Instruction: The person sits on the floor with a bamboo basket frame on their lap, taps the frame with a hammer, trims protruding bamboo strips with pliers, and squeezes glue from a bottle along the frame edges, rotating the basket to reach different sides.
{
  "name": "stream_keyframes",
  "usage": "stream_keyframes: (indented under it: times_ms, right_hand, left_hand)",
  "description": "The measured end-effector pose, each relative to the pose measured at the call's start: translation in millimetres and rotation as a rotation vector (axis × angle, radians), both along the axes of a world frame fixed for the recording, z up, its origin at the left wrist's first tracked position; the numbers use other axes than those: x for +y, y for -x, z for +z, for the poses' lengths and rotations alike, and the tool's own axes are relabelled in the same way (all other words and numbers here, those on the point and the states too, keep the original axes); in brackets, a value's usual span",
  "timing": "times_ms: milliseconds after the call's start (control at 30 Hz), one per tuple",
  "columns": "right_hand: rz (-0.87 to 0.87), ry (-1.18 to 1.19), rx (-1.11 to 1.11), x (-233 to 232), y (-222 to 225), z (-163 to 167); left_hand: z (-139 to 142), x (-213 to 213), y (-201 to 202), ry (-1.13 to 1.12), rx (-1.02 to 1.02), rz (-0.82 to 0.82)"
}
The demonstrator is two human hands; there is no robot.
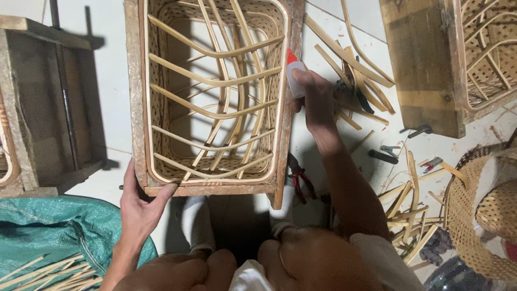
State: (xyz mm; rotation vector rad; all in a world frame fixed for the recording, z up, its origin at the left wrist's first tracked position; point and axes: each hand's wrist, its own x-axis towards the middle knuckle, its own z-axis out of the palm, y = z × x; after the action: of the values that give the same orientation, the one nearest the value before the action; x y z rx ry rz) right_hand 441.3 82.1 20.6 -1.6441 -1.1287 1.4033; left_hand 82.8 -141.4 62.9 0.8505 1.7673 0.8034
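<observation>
A woven bamboo basket [161, 97] sits inside a rectangular wooden frame [137, 108] in front of me, with curved bamboo strips crossing its open top. My left hand [141, 202] grips the frame's near left corner, thumb resting on the front rail. My right hand [315, 97] reaches along the frame's right side and holds a small white bottle with a red cap [294, 73] near the rim. My knees show at the bottom of the view.
Loose bamboo strips [355, 64] and red-handled pliers [301, 180] lie on the white floor to the right. Another framed basket [484, 54] stands at top right, woven baskets [479, 215] at right, a wooden frame [48, 108] at left, a green sack [54, 231] with strips below.
</observation>
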Motion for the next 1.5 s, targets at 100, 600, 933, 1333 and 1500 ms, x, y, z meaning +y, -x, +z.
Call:
stream_keyframes:
  times_ms: [100,600,933,1333,1500]
  right_hand:
    - [-0.134,-0.031,0.127,-17,1,-5]
    - [-0.043,-0.006,0.056,-69,10,12]
    - [0.044,-0.178,0.015,-76,-18,10]
    - [-0.007,0.032,0.017,-40,-13,18]
    - [-0.047,0.048,-0.005,-50,-11,15]
  left_hand:
    - [-3,-1,11,-0.071,0.065,-0.189]
    - [-4,-8,0,-0.178,0.169,-0.117]
    - [-19,-9,-41,-0.292,0.144,-0.053]
    - [-25,-5,-44,-0.305,0.294,-0.133]
    - [-31,-8,-43,-0.355,0.330,-0.147]
